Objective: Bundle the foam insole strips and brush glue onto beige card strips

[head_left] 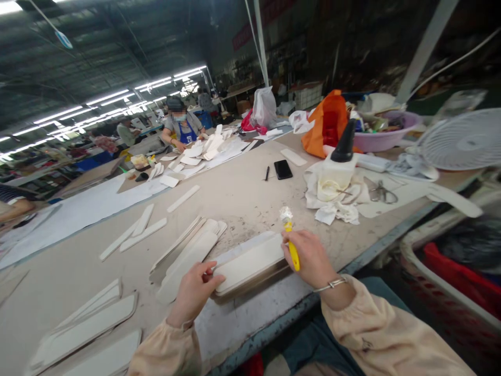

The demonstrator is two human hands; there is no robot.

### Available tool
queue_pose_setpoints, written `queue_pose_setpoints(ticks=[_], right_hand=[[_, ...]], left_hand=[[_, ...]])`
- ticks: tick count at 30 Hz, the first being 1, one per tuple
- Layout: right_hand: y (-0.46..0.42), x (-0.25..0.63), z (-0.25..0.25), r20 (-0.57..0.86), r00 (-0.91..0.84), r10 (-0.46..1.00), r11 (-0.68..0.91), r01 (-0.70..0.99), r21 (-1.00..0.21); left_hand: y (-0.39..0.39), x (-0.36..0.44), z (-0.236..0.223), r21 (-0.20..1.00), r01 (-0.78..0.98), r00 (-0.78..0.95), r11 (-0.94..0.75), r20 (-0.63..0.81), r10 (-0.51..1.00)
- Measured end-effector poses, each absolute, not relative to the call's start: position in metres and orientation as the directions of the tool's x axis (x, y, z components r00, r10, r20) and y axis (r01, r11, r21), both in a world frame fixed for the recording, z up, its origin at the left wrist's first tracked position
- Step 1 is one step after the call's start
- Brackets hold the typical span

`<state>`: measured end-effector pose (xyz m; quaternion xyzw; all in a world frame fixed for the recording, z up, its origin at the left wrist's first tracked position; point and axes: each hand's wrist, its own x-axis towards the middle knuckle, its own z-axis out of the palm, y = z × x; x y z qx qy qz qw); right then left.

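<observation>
A stack of long white panels with rounded ends [250, 262] lies before me near the table's front edge. My left hand [194, 290] pinches its left end, with the thumb on the top panel. In my right hand [311, 257] is a yellow-handled paintbrush [294, 257], its bristles pointing away from me and coated in white. That hand's fingertips also reach the right end of the stack. Just left of the stack, more white panels [194, 252] lie fanned out. The pale, stained tabletop [242, 196] shows around them.
Further panels [90, 326] lie at the front left. A phone [283, 169], a white container with paste [334, 180], scissors [381, 193], an orange bag [326, 125], a purple basin [385, 137] and a fan [462, 138] stand to the right. A co-worker [183, 125] handles pieces across the table.
</observation>
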<state>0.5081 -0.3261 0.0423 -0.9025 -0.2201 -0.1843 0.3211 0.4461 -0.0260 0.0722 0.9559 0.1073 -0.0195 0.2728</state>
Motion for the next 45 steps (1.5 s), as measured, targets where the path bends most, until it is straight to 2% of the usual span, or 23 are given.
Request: queue_pose_setpoints(ticks=[4,10,13,17,21,25,28,33,35,39,41,45], right_hand=[[-0.315,0.493,0.052,0.528,0.794,0.302,-0.717,0.554,-0.422],[-0.282,0.47,0.042,0.486,0.673,0.558,-0.538,0.739,-0.406],[-0.279,0.47,0.035,0.459,0.665,0.589,-0.523,0.746,-0.411],[-0.298,0.484,0.032,0.45,0.762,0.466,-0.611,0.644,-0.46],[-0.321,0.5,0.031,0.447,0.859,0.248,-0.701,0.478,-0.53],[-0.328,0.506,0.031,0.349,0.934,0.076,-0.707,0.297,-0.642],[-0.327,0.506,0.032,0.321,0.945,0.057,-0.693,0.269,-0.669],[-0.328,0.506,0.03,0.414,0.906,0.092,-0.648,0.37,-0.665],[-0.327,0.506,0.028,0.443,0.893,0.074,-0.602,0.394,-0.694],[-0.324,0.505,0.029,0.475,0.88,-0.012,-0.401,0.431,-0.808],[-0.321,0.505,0.033,0.449,0.893,-0.045,-0.27,0.422,-0.866],[-0.319,0.506,0.045,0.348,0.933,-0.094,0.021,0.352,-0.936]], left_hand=[[-0.022,0.449,0.069,0.502,0.227,0.974,-0.835,-0.117,0.195],[-0.016,0.454,0.063,0.525,0.245,0.969,-0.815,-0.144,0.199],[-0.016,0.455,0.063,0.541,0.252,0.968,-0.803,-0.144,0.206],[-0.016,0.454,0.063,0.533,0.212,0.977,-0.819,-0.105,0.184],[-0.016,0.452,0.066,0.493,0.186,0.982,-0.85,-0.117,0.147],[-0.02,0.452,0.072,0.451,0.172,0.983,-0.876,-0.138,0.122],[-0.023,0.451,0.074,0.453,0.169,0.984,-0.875,-0.127,0.125],[-0.021,0.45,0.067,0.466,0.14,0.988,-0.873,-0.124,0.092],[-0.019,0.45,0.064,0.457,0.121,0.991,-0.881,-0.107,0.081],[-0.018,0.45,0.063,0.418,-0.001,0.999,-0.909,0.042,0.019],[-0.022,0.45,0.066,0.429,-0.054,0.997,-0.902,0.072,-0.026],[-0.043,0.458,0.077,0.518,-0.092,0.996,-0.851,0.04,-0.083]])
